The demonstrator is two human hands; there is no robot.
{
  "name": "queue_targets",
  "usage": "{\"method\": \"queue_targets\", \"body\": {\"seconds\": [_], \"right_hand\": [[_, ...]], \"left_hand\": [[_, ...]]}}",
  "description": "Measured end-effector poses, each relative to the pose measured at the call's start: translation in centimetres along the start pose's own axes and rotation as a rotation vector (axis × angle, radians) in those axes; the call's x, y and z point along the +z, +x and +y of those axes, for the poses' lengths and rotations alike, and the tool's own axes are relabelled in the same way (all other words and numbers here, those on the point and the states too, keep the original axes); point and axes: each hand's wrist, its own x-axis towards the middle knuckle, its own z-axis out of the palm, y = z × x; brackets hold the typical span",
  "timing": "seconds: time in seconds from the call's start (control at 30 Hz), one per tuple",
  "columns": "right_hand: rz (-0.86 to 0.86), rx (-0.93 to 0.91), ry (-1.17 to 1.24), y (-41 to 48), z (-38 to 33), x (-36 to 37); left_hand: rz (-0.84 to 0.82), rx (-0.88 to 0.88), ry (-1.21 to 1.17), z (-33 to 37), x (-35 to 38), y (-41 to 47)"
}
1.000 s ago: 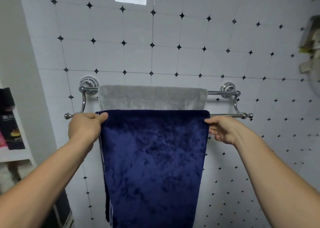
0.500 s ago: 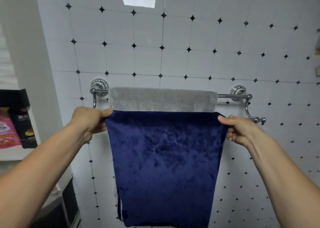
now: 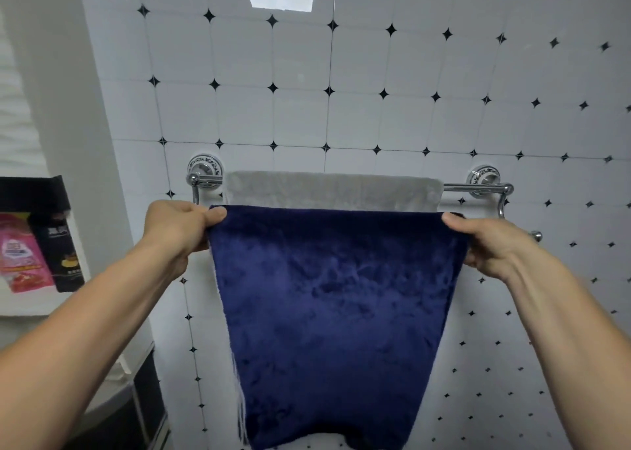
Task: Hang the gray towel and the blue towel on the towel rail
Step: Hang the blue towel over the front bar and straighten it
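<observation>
A chrome double towel rail (image 3: 478,187) is fixed to the tiled wall. The gray towel (image 3: 331,190) hangs over its back bar. The dark blue towel (image 3: 334,299) hangs in front, stretched flat at the height of the front bar, which it hides. My left hand (image 3: 177,226) pinches the blue towel's top left corner. My right hand (image 3: 491,241) pinches its top right corner. The towel's lower edge shows near the bottom of the view.
White wall tiles with small black diamonds (image 3: 327,91) fill the background. At the left, a white shelf (image 3: 24,308) holds a pink packet (image 3: 20,255) and a black packet (image 3: 65,251). A white wall corner (image 3: 102,142) stands beside the rail's left end.
The view has shifted, so the rail and towels sit further right and the left shelf shows more. Both hands keep their grip on the blue towel's top corners.
</observation>
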Motion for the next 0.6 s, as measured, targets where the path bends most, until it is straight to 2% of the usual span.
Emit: {"method": "queue_targets", "body": {"seconds": [0.13, 0.23, 0.6], "right_hand": [[0.025, 0.027, -0.158, -0.4, 1.6, 1.1], [0.050, -0.061, -0.269, -0.7, 1.6, 0.9], [0.106, -0.148, -0.318, 0.4, 1.8, 0.7]], "left_hand": [[-0.034, -0.049, 0.050, -1.5, -0.1, -0.1], [-0.025, -0.038, 0.064, -1.6, -0.3, 0.5], [0.005, 0.005, 0.046, -2.0, -1.8, -0.4]]}}
